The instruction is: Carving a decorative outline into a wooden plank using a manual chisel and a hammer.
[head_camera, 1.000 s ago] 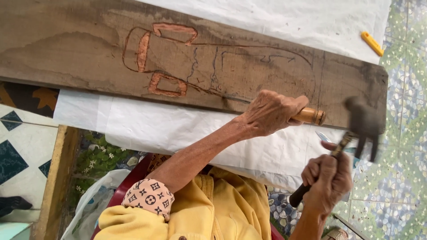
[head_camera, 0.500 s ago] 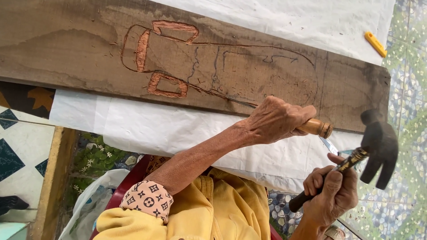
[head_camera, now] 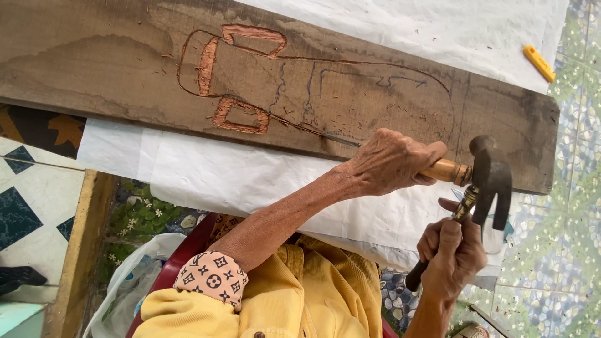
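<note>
— Wood first: what lies on the desk?

— Brown, weathered, a long plank [head_camera: 125, 75] runs across the top of the view on a white sheet [head_camera: 238, 181]. A figure is outlined on it, and parts of that outline are cut out in fresh reddish grooves [head_camera: 241, 116].

— And the hands?

— The left hand [head_camera: 391, 163] reaches over the plank's lower edge. Its grip is pressed together around a chisel [head_camera: 447, 170], of which only the pale wooden handle shows past the fingers. The blade end is hidden under the hand, so where it meets the wood cannot be told.

— The other one?

— The right hand [head_camera: 454, 253] is lower, near the right edge of the sheet. Its grip is wrapped tight on the dark handle of a hammer [head_camera: 488, 178]. The dark metal head sits right at the butt of the chisel handle, touching it or just beside it; the view does not settle which.

— Anything else around?

— A yellow marker [head_camera: 539, 63] lies well apart, at the top right on the sheet's edge. The person wears a yellow shirt [head_camera: 294, 294] with a patterned cuff [head_camera: 211, 278]. Patterned floor tiles [head_camera: 551, 263] show on the right, and a red chair back [head_camera: 188, 256] sits just below the arm.
</note>
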